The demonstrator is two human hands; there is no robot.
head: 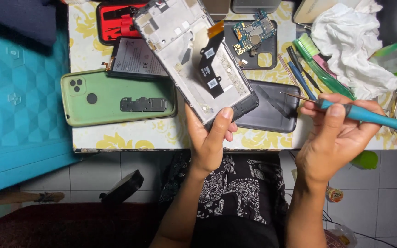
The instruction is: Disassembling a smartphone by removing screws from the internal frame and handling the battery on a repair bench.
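On the far left a big blue plastic box (19, 92) sits by the table with the yellow flower cloth (129, 138). On the cloth lies a green plastic phone back cover (106, 98), flat, with a small black part on it. Just above it is a flat grey phone battery (136, 57), and behind that a red and black tool case (116, 20). Next comes the opened phone frame with its grey metal inside showing (194, 59). The left hand (210, 138) holds it at its near end, thumb on top and fingers wrapped under, lifted over the table edge. The frame's long side runs from the near end by the thumb up and to the left, away from the person, and its open side faces up. It looks light and stiff, but the thin orange and black ribbon strips inside look easy to tear, so it is best held by the edges, as it is now. Under it lie a dark grey phone back cover (272, 112) and a small blue-green circuit board (253, 32). The right hand (334, 138) is closed around a thin blue-handled screwdriver (364, 117), whose fine tip points left toward the frame. Behind it are a green brush (318, 62) and a crumpled white cloth (350, 41).
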